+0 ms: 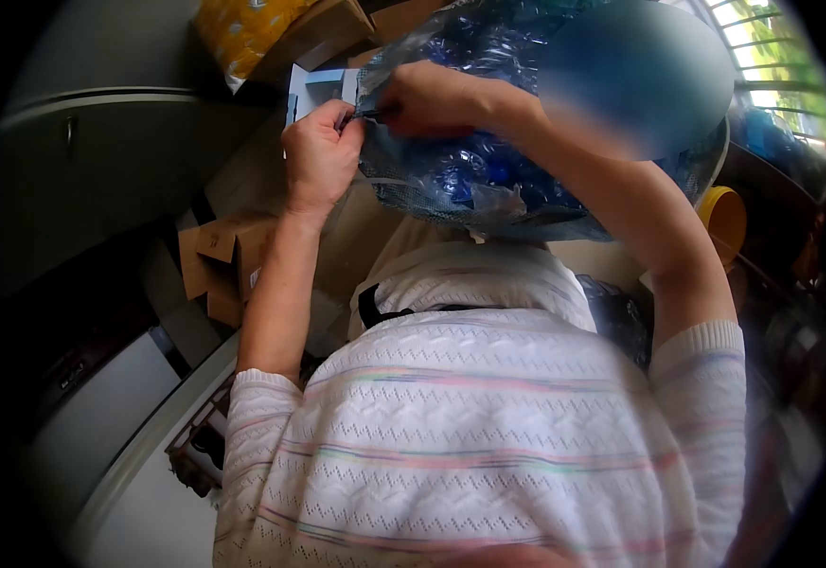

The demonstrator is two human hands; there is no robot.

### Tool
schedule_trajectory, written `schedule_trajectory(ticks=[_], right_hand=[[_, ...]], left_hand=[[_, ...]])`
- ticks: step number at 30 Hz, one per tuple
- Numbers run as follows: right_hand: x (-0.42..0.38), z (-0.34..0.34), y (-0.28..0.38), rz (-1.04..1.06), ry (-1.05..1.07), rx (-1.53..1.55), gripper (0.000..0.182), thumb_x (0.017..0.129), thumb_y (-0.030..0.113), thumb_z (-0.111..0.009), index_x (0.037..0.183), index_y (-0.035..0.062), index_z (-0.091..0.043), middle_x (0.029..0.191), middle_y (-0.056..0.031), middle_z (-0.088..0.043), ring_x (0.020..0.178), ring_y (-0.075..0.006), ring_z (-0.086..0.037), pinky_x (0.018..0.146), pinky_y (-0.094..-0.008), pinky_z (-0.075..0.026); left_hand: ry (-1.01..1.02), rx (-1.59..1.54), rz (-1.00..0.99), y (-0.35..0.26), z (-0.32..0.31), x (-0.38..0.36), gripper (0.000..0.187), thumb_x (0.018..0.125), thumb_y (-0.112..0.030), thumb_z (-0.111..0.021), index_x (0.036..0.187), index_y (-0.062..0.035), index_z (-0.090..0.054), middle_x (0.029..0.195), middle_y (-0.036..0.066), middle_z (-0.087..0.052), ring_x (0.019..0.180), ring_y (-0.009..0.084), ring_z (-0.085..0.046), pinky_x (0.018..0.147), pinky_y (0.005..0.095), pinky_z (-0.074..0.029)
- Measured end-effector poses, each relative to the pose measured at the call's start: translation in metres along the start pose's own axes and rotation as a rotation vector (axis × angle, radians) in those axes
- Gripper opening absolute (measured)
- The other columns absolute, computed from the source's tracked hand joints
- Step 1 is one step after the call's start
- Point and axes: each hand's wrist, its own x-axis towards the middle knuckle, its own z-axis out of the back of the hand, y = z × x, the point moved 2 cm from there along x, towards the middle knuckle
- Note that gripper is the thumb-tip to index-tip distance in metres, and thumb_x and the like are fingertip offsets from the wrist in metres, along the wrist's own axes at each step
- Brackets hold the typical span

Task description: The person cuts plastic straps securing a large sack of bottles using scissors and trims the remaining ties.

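My left hand is closed, its thumb and fingers pinching a small dark item at the rim of a mesh basket or bag. Close beside it, my right hand is also closed around the other end of what looks like the same dark item, too small to name. Blue and clear plastic fills the mesh container under my right hand. Just behind my left hand stands an open white and light-blue box.
An open cardboard box lies at the left, below a dark cabinet. A yellow bag sits at the top. At the right are a yellow bucket and a barred window. A blurred round patch covers the upper right.
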Motion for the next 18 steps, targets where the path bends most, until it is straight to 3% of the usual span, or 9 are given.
schedule_trajectory(ticks=[1,2,5,6,9,12,13,15,18], right_hand=[[0.002,-0.007,0.003,0.090,-0.152,-0.114,0.019,0.074,0.015,-0.057,0.087,0.0052,-0.066,0.072,-0.0161,-0.063,0.065,-0.0306,-0.062,0.062,-0.0370,-0.050],[0.005,-0.011,0.001,0.015,-0.142,-0.125,0.025,0.071,0.019,-0.060,0.091,0.0064,-0.067,0.083,-0.0188,-0.063,0.081,-0.0365,-0.060,0.076,-0.0385,-0.048],[-0.008,-0.003,-0.003,0.030,-0.143,-0.161,0.026,0.072,0.021,-0.060,0.093,0.0069,-0.067,0.085,-0.0186,-0.064,0.081,-0.0350,-0.061,0.076,-0.0378,-0.049],[-0.020,0.012,0.008,-0.046,-0.022,-0.201,0.027,0.076,0.017,-0.056,0.099,0.0095,-0.067,0.098,-0.0168,-0.064,0.095,-0.0342,-0.060,0.083,-0.0383,-0.049],[-0.044,0.027,-0.004,-0.052,-0.155,-0.115,0.027,0.076,0.016,-0.059,0.101,0.0058,-0.067,0.094,-0.0173,-0.066,0.084,-0.0292,-0.065,0.076,-0.0351,-0.052],[-0.070,0.037,0.026,-0.259,-0.313,0.632,0.031,0.075,0.014,-0.066,0.103,0.0006,-0.065,0.088,-0.0147,-0.066,0.071,-0.0201,-0.066,0.066,-0.0287,-0.054],[-0.066,0.029,0.026,-0.177,-0.368,0.784,0.036,0.074,0.008,-0.071,0.107,-0.0037,-0.061,0.086,-0.0114,-0.066,0.065,-0.0129,-0.063,0.061,-0.0237,-0.053],[-0.055,0.007,0.037,0.024,-0.359,1.141,0.040,0.075,0.004,-0.071,0.112,-0.0039,-0.058,0.089,-0.0102,-0.066,0.069,-0.0130,-0.063,0.065,-0.0244,-0.053],[-0.041,-0.009,0.055,0.169,-0.514,1.095,0.037,0.077,0.003,-0.070,0.112,-0.0031,-0.058,0.090,-0.0089,-0.066,0.078,-0.0102,-0.060,0.073,-0.0228,-0.050]], left_hand=[[-0.015,-0.022,-0.026,0.001,-0.001,0.000,0.010,0.075,-0.007,-0.064,0.081,0.0010,-0.064,0.054,0.005,-0.054,0.050,0.0054,-0.045,0.049,0.0233,-0.040],[0.016,-0.072,0.019,0.004,-0.001,0.000,0.011,0.075,-0.007,-0.065,0.081,0.0015,-0.064,0.056,0.004,-0.054,0.051,0.0051,-0.045,0.049,0.0228,-0.040],[0.063,-0.234,0.156,0.021,0.005,0.001,0.013,0.077,-0.009,-0.066,0.082,0.0031,-0.064,0.061,-0.001,-0.055,0.054,0.0039,-0.045,0.050,0.0210,-0.039],[0.048,-0.298,0.197,0.029,0.006,0.001,0.014,0.078,-0.010,-0.066,0.082,0.0036,-0.064,0.062,-0.001,-0.055,0.055,0.0035,-0.045,0.050,0.0203,-0.038],[0.074,-0.589,0.368,0.024,0.014,0.000,0.020,0.086,-0.015,-0.061,0.092,0.0044,-0.062,0.070,0.002,-0.057,0.051,0.0029,-0.042,0.045,0.0180,-0.032],[0.018,-0.754,0.444,0.014,0.027,-0.001,0.030,0.095,-0.024,-0.048,0.103,0.0035,-0.058,0.081,0.006,-0.061,0.049,0.0051,-0.043,0.043,0.0174,-0.029],[-0.003,-0.836,0.408,0.005,0.031,-0.001,0.030,0.095,-0.023,-0.047,0.103,0.0040,-0.058,0.080,0.007,-0.061,0.049,0.0060,-0.043,0.043,0.0183,-0.030],[-0.041,-0.993,0.338,-0.011,0.040,0.000,0.030,0.095,-0.021,-0.045,0.102,0.0051,-0.057,0.079,0.009,-0.061,0.049,0.0079,-0.044,0.045,0.0199,-0.034],[-0.020,-1.245,0.340,-0.040,0.031,0.008,0.034,0.096,-0.024,-0.040,0.106,0.0046,-0.055,0.093,0.014,-0.060,0.075,0.0173,-0.055,0.069,0.0282,-0.044]])
